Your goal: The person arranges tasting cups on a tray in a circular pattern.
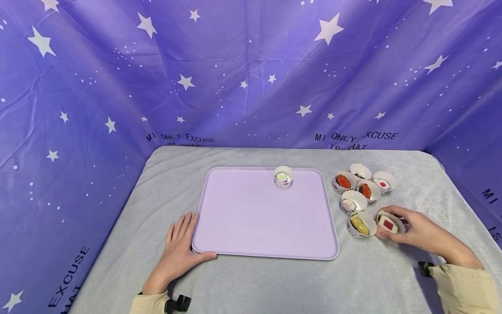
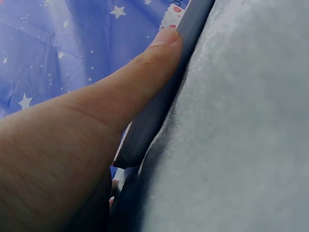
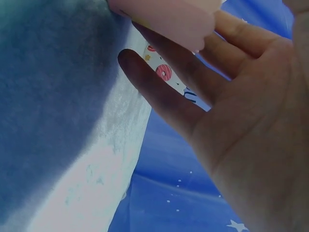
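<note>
My right hand (image 1: 425,233) grips a paper cup (image 1: 401,223) from its right side, thumb at the near side and fingers round the back. Inside that cup lies a white sushi piece (image 1: 388,224) with a red square on top. The right wrist view shows the cup's pink wall (image 3: 169,21) against the fingers. At the front left corner of a lilac tray (image 1: 251,218), my left hand (image 1: 181,248) rests with straight fingers along the side and the thumb on the front edge. One cup with a white and green sushi piece (image 1: 282,177) stands at the tray's back edge.
Several more sushi cups cluster right of the tray: a yellow-topped one (image 1: 360,225) beside the gripped cup, a pale one (image 1: 354,202), and red-topped ones (image 1: 344,181) behind. A grey cloth (image 1: 274,283) covers the table. Purple starry curtains (image 1: 251,87) hang around it.
</note>
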The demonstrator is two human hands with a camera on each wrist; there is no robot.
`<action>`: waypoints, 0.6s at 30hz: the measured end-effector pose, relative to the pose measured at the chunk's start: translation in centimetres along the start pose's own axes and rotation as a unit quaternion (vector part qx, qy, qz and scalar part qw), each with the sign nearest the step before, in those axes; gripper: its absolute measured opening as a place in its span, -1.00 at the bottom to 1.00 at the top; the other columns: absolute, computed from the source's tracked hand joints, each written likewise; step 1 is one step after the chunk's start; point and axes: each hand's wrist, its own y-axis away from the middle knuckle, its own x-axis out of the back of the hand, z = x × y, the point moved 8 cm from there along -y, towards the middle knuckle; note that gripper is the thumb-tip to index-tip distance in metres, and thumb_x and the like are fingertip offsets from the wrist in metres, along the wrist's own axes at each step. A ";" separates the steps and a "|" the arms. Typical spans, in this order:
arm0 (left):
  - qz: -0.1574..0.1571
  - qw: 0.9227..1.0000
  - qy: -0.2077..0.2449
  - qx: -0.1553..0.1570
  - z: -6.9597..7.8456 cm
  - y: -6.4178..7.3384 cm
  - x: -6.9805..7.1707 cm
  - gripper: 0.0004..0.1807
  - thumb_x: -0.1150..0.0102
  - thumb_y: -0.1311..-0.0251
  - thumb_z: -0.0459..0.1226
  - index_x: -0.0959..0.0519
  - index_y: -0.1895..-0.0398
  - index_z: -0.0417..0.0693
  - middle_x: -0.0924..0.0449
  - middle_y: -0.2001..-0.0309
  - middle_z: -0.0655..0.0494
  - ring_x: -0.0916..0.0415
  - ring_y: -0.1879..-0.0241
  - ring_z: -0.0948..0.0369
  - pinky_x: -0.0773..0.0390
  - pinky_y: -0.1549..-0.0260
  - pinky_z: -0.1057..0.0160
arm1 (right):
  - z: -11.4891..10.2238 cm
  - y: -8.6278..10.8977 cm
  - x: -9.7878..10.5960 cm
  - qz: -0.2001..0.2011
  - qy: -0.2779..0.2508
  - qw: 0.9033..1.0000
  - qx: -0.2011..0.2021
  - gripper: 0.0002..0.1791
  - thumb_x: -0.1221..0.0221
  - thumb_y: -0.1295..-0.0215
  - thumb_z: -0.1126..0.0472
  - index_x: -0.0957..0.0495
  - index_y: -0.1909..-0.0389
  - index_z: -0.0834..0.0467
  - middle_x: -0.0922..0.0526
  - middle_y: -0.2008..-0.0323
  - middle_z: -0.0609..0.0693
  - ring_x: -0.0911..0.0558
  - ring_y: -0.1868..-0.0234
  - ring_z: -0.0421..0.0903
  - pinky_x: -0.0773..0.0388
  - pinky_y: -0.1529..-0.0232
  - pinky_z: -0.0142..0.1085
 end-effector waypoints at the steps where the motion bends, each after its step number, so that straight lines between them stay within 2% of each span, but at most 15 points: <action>1: -0.001 1.000 0.000 0.001 0.0 0.0 0.0 0.34 -0.36 0.16 0.39 0.03 -0.60 -0.03 0.06 -0.56 -0.21 0.20 -0.55 -0.17 0.25 -0.40 -0.28 | 0.0 0.0 0.1 0.003 0.005 1.000 0.005 -0.45 -0.56 0.09 0.07 -0.62 0.02 0.06 -0.67 0.14 -0.01 -0.50 0.20 -0.45 -0.50 0.26 -0.45; 11: -0.010 1.000 0.001 0.007 0.0 0.0 0.0 0.34 -0.35 0.15 0.39 0.05 -0.60 -0.02 0.09 -0.57 -0.20 0.23 -0.55 -0.16 0.27 -0.41 -0.28 | -0.2 0.1 1.8 0.016 0.012 1.000 -0.001 -0.40 -0.56 0.11 0.14 -0.59 -0.01 0.12 -0.68 0.14 0.08 -0.47 0.21 -0.49 -0.52 0.32 -0.38; 15: -0.011 1.000 0.001 0.007 0.0 0.0 0.0 0.34 -0.35 0.16 0.40 0.05 -0.61 -0.01 0.09 -0.57 -0.20 0.22 -0.55 -0.16 0.26 -0.41 -0.28 | -0.7 0.0 2.5 0.032 0.027 0.999 0.013 -0.38 -0.58 0.15 0.16 -0.60 -0.01 0.14 -0.70 0.13 0.12 -0.47 0.19 -0.50 -0.54 0.31 -0.36; 18: -0.012 1.000 0.002 0.008 -0.1 0.0 0.0 0.35 -0.35 0.16 0.40 0.05 -0.61 -0.02 0.09 -0.57 -0.20 0.23 -0.55 -0.16 0.27 -0.41 -0.27 | -1.3 -0.1 3.1 0.051 0.036 0.997 0.036 -0.39 -0.59 0.21 0.20 -0.61 0.03 0.14 -0.71 0.13 0.12 -0.47 0.15 -0.53 -0.54 0.25 -0.45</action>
